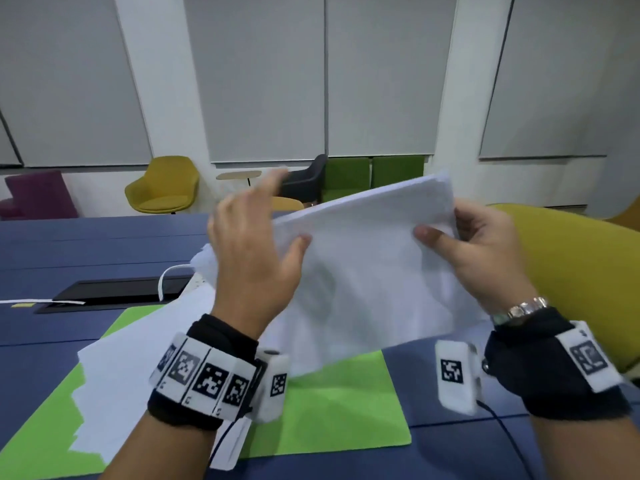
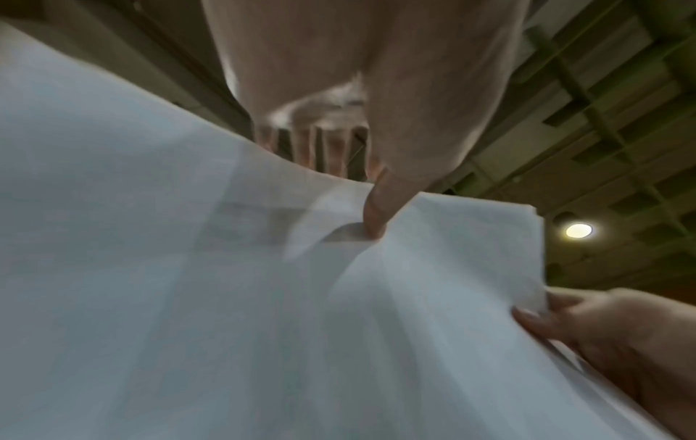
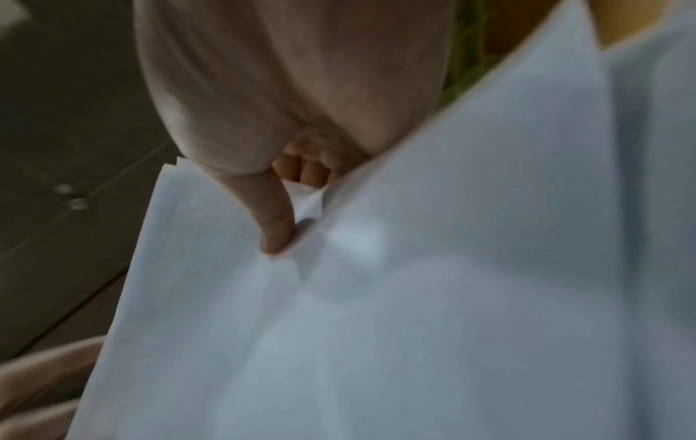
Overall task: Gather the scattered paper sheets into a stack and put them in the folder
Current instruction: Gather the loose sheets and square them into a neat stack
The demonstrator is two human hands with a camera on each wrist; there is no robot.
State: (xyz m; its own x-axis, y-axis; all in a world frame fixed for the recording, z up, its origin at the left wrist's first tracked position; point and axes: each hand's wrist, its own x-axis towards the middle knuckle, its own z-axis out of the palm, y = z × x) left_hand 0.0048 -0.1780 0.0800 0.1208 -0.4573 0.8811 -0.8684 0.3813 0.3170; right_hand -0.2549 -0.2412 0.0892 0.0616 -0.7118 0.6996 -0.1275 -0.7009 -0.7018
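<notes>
A stack of white paper sheets [image 1: 367, 271] is held up in the air, tilted, above the blue table. My left hand [image 1: 277, 216] pinches its left side, with the thumb [image 2: 376, 214] on the front and the fingers behind. Gripping the right edge is my right hand [image 1: 446, 223], its thumb [image 3: 275, 226] on the front face. The paper [image 3: 414, 327] fills most of both wrist views. A green folder [image 1: 339, 410] lies flat on the table below. Several more white sheets [image 1: 131, 358] lie fanned out on its left part.
The blue table [image 1: 86, 244] has a black cable hatch [image 1: 114, 292] with a white cable [image 1: 166, 278] coming out. A yellow chair back [image 1: 581, 271] stands close on the right. More chairs and a small round table stand along the far wall.
</notes>
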